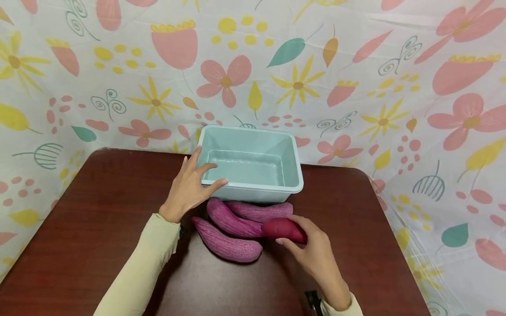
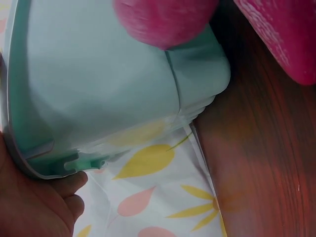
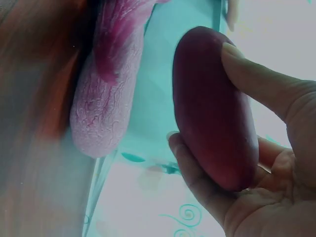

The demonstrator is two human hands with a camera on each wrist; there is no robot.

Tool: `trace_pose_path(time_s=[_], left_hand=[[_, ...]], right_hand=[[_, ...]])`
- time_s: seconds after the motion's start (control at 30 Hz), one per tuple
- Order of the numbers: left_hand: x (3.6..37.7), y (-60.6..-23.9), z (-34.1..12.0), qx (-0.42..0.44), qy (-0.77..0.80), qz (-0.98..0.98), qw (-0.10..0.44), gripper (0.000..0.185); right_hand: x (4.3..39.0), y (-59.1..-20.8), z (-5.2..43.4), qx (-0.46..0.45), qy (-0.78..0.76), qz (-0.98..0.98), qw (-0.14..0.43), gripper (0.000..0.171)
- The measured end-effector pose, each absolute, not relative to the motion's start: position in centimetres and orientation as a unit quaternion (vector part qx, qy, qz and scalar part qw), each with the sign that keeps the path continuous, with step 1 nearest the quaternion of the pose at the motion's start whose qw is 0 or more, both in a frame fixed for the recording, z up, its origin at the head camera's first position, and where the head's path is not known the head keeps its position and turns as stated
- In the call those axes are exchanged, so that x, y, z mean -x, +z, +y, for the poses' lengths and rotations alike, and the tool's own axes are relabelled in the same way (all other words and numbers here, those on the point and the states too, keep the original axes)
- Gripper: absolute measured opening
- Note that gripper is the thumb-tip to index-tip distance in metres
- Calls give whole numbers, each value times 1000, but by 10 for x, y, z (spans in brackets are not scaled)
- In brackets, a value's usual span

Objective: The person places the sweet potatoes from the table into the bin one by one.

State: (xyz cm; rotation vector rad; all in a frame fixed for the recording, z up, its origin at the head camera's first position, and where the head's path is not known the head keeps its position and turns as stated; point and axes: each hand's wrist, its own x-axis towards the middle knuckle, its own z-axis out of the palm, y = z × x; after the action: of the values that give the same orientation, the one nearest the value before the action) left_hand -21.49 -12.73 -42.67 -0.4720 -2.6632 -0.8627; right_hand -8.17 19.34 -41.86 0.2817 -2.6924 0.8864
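- Right hand: grasping a dark red oval vegetable, thumb on one side, fingers on the other.
- Dark red vegetable: at the right end of the middle purple vegetable in head view; contact between them cannot be told.
- Left hand: gripping the left side of a light blue bin at its rim; left wrist view shows bent fingers under the rim.
- Bin: upright at the back of the dark brown worktop.
- Far purple vegetable: just in front of the bin.
- Near purple vegetable: closest to the wearer, curved, wrinkled skin.
- Backdrop: floral-printed sheet.
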Motion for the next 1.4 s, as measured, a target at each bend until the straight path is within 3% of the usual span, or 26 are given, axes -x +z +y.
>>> trace_pose_path(time_s=[0.37, 0.8, 1.03, 1.4], left_hand=[[215, -427, -128, 161, -303, -928, 145, 59], [215, -429, -130, 160, -298, -930, 143, 59], [217, -427, -129, 162, -298, -930, 140, 58], [216, -429, -129, 161, -306, -928, 141, 57]], right_hand=[[93, -409, 186, -132, 342, -906, 214, 60], [116, -390, 172, -183, 350, -889, 233, 60], [139, -384, 167, -213, 339, -874, 277, 61], [169, -387, 160, -210, 354, -876, 252, 59]])
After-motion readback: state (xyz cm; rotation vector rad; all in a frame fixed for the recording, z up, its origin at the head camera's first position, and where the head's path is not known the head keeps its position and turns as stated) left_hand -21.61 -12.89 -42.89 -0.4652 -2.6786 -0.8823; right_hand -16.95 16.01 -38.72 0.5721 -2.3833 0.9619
